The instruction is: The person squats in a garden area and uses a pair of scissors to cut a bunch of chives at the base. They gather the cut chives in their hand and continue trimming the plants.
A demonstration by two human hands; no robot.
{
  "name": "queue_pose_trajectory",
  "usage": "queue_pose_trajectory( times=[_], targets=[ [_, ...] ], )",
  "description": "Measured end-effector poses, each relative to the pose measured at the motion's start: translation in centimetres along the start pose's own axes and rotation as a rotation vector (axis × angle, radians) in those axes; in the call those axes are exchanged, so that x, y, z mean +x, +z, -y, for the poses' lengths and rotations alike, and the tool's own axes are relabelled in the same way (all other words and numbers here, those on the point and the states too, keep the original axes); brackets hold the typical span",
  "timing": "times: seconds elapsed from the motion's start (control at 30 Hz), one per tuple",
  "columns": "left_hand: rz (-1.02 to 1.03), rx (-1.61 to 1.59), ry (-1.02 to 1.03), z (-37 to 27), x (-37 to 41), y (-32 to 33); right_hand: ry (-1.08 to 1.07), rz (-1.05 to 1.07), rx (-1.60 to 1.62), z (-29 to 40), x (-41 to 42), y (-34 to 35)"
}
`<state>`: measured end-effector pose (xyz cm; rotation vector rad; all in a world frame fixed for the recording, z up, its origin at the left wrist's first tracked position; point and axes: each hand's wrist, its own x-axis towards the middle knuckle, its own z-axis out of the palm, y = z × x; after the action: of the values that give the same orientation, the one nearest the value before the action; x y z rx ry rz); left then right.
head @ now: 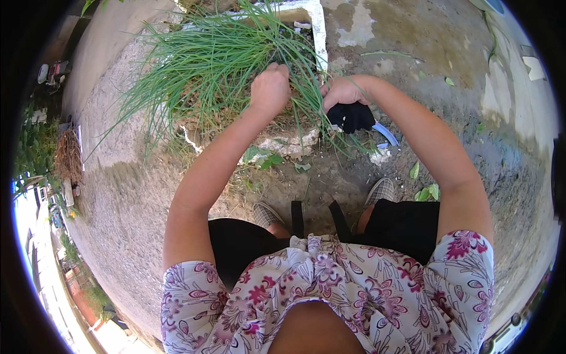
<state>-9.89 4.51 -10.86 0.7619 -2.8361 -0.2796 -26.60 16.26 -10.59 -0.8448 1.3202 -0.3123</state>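
Long thin green leaves, like those of chives or green onions [208, 57], spill over a low planting bed with a whitewashed rim [319, 31]. My left hand [270, 88] is closed among the leaves near their base; its fingertips are hidden, so what it grips cannot be made out. To its right, at the corner of the bed, my right hand [347, 92] is curled beside some drooping leaves, its fingers partly hidden. Just below it are a black cloth-like item [351, 117] and a curved pale blue strip [386, 133]; whether the hand holds either is unclear.
My checkered shoes [267, 214] stand on the damp soil before the bed. Broad green leaves [422, 194] lie on the ground at the right, and small leafy weeds [266, 159] grow along the bed's near edge. A bundle of dry twigs [68, 155] is at the far left.
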Motion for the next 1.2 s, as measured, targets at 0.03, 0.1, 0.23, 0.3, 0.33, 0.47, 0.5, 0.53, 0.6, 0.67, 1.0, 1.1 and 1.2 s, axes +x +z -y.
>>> queue_pose_trajectory(
  times=[0.03, 0.1, 0.23, 0.3, 0.33, 0.47, 0.5, 0.53, 0.6, 0.67, 1.0, 1.1, 1.2],
  targets=[
    [-0.009, 0.001, 0.001, 0.3, -0.1, 0.1, 0.012, 0.004, -0.022, 0.4, -0.1, 0.1],
    [-0.017, -0.020, -0.003, 0.5, -0.1, 0.2, 0.016, 0.013, -0.021, 0.5, -0.1, 0.1],
    [0.018, -0.128, 0.024, 0.5, -0.4, -0.9, -0.036, 0.026, 0.045, 0.2, -0.1, 0.5],
    [0.089, -0.148, 0.060, 0.3, -0.8, -1.9, -0.056, 0.041, 0.073, 0.5, -0.2, 0.8],
    [0.146, -0.136, 0.079, -0.2, -1.2, -2.6, -0.058, 0.054, 0.094, 0.6, -0.3, 0.8],
    [0.214, -0.077, 0.101, -1.3, -3.0, -3.8, -0.096, 0.083, 0.083, 1.3, -0.3, 0.7],
    [0.196, -0.092, 0.099, -1.4, -3.1, -3.8, -0.107, 0.097, 0.092, 1.7, -0.3, 0.7],
    [0.178, -0.109, 0.099, -1.4, -3.1, -3.6, -0.118, 0.111, 0.101, 2.2, -0.3, 0.8],
    [0.116, -0.167, 0.106, -1.3, -3.2, -2.9, -0.167, 0.100, 0.093, 3.5, -0.8, 0.9],
    [0.027, -0.252, 0.121, -1.0, -3.2, -2.1, -0.240, 0.053, 0.059, 5.5, -2.3, 1.4],
    [-0.201, -0.758, -0.114, 2.8, -1.4, -0.7, -0.309, -0.188, -0.026, 4.6, -1.5, -1.9],
    [-0.145, -1.010, -0.336, 3.4, -1.0, -1.1, -0.190, -0.293, -0.293, 2.8, -1.7, -3.3],
    [-0.090, -1.130, -0.484, 3.9, -0.8, -0.9, -0.137, -0.335, -0.505, 0.8, -0.2, -3.0]
  ],
)
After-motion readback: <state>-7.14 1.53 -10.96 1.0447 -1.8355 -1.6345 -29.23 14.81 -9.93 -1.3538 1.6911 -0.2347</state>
